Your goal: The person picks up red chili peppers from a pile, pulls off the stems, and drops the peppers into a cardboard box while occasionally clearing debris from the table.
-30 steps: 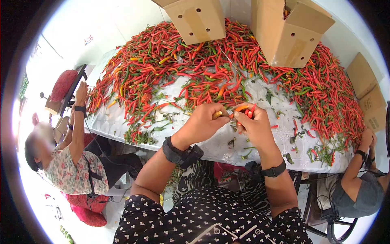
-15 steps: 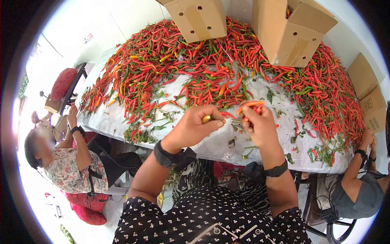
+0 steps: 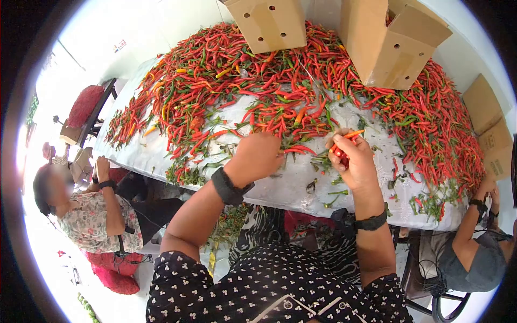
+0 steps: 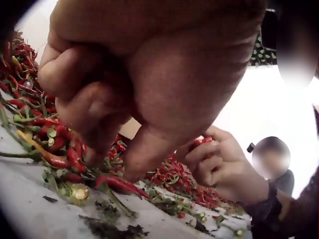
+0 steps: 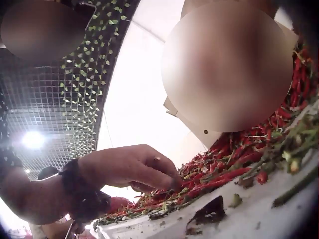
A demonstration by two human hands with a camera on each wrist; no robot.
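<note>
Our left hand (image 3: 256,156) has just moved away from our right hand (image 3: 356,164) and reaches down to the loose peppers (image 3: 299,149) on the desk (image 3: 288,188); whether its grip is clamped, we cannot tell. Our right grips several held peppers (image 3: 354,134).

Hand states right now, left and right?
Left hand: fingertips at the table chilies; grip can't be told.
Right hand: closed, holding picked-up chilies.
</note>
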